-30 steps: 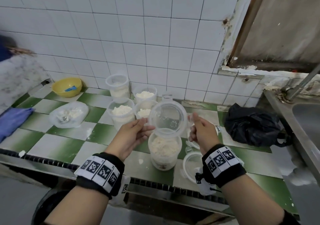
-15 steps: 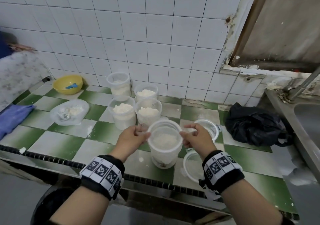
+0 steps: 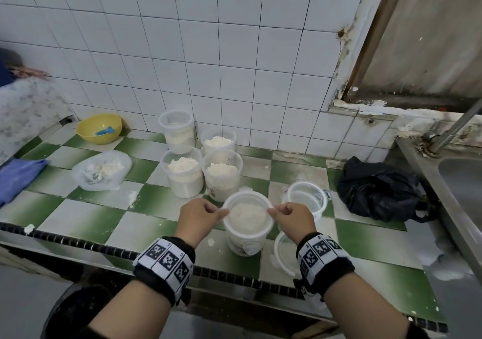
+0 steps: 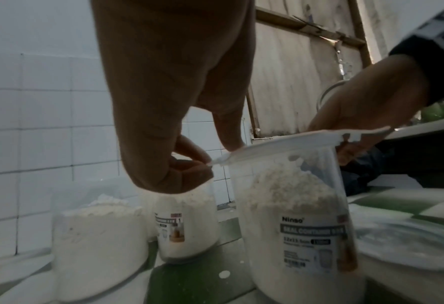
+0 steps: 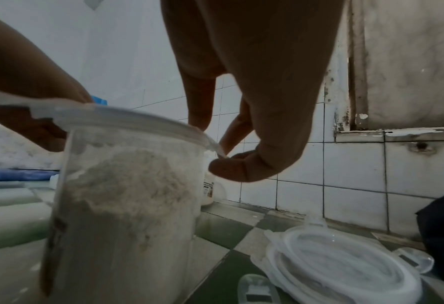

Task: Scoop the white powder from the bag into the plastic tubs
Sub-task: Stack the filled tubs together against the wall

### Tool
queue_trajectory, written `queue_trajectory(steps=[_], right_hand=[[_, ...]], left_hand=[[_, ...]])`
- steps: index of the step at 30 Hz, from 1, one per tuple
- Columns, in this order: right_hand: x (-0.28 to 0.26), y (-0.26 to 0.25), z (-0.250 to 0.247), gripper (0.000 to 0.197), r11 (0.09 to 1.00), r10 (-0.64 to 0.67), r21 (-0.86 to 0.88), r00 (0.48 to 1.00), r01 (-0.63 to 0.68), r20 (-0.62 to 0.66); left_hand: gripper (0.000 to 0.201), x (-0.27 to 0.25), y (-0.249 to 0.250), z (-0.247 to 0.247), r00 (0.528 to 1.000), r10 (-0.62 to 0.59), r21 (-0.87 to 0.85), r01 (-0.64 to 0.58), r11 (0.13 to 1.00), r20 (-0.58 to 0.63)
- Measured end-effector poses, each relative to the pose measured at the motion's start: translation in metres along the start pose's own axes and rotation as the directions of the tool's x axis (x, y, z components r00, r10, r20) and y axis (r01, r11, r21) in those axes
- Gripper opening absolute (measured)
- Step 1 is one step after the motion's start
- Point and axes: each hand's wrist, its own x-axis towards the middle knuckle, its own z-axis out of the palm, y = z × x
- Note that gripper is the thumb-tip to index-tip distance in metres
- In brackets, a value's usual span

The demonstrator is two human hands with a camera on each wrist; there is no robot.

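Both hands sit at the top of one plastic tub [image 3: 246, 230] full of white powder [image 3: 247, 217]. The tub stands near the front edge of the green and white tiled counter [image 3: 78, 218]. A clear lid [image 4: 280, 142] lies on top of the tub.

The left hand [image 3: 199, 217] is on the left side of the tub. Its thumb rests on top of the lid and its curled fingers [image 4: 189, 164] pinch the little tab at the lid's edge. The right hand [image 3: 290, 221] is on the right side and does the same thing: thumb on top, curled fingers [image 5: 231, 166] pinching the tab there. Both wrists are bent so the knuckles point up, and each wrist wears a black band with square marks.

Four more tubs [image 3: 202, 153] with powder stand close together behind, near the wall. The plastic bag [image 3: 103, 170] with a little powder lies to the left. Loose lids [image 5: 343, 265] lie just to the right of the tub
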Motion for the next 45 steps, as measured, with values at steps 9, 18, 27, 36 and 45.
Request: queue_trajectory(steps=[9,18,27,36,45], right_hand=[[0.005,-0.005,-0.011,0.024,0.986,0.121,0.084,0.968,-0.142,0.220],[-0.010,-0.017,-0.017,0.093,0.951,0.168,0.139,0.841,-0.275,0.514],[-0.007,-0.025,-0.015,0.080,0.966,0.185,0.023,0.748,-0.259,0.638],[-0.011,-0.010,-0.002,0.049,0.878,0.239,0.247,0.822,-0.411,0.517],[-0.030,-0.006,0.033,0.055,0.716,0.170,0.579,0.902,-0.390,0.397]], left_hand=[[0.015,0.007,0.001,0.002,0.997,-0.011,-0.043,0.014,0.999,0.079],[0.025,0.021,0.008,0.005,0.987,0.084,0.062,-0.094,0.994,0.139],[0.024,0.033,0.013,0.011,0.977,0.102,0.063,-0.116,0.991,0.187],[0.026,0.036,0.010,0.013,0.970,0.111,-0.048,-0.103,0.994,0.216],[0.023,0.013,-0.008,0.012,0.980,0.196,-0.052,-0.197,0.979,-0.035]])
